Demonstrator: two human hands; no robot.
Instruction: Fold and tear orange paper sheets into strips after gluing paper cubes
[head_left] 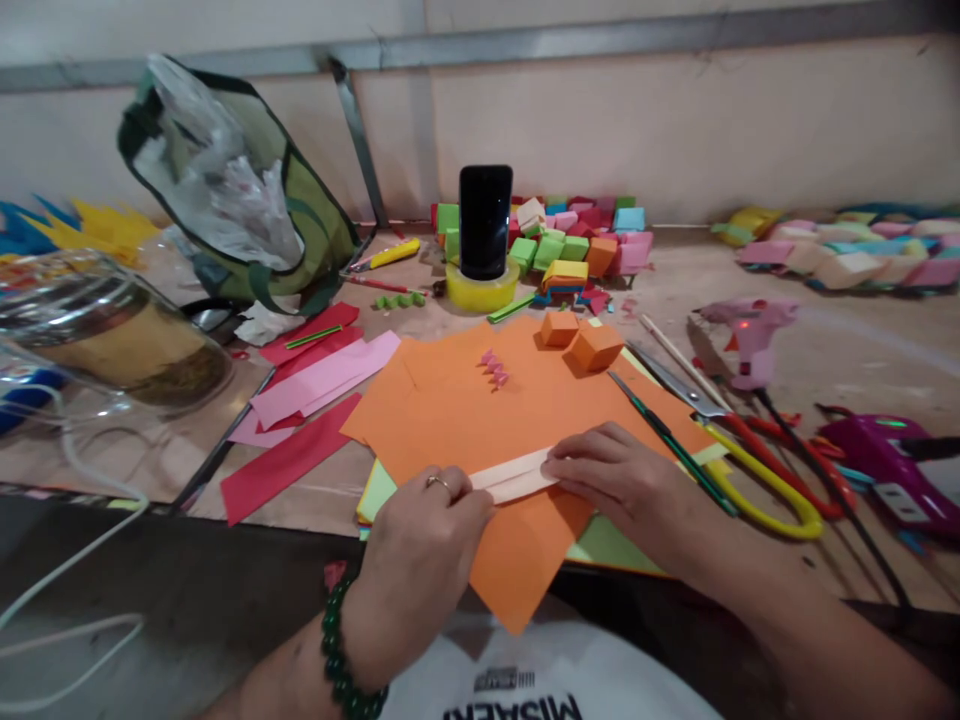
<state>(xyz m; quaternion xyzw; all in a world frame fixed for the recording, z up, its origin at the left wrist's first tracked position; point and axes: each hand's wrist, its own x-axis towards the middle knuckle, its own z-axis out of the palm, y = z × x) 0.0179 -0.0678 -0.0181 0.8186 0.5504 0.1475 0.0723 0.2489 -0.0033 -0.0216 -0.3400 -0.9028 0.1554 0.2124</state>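
Observation:
A pale pink folded paper strip lies across orange paper sheets in front of me. My left hand, with a ring and a green bead bracelet, pinches the strip's left end. At the other end, my right hand grips the strip between thumb and fingers. Just beyond the strip a small pink pleated paper piece rests on the orange sheets. Two folded orange paper cubes sit near the far edge. A green-handled craft knife lies right of my right hand.
Scissors with yellow and red handles and a pink glue gun lie to the right. Red and pink strips lie left. A phone stands in a tape roll before paper cubes; a glass jar stands left.

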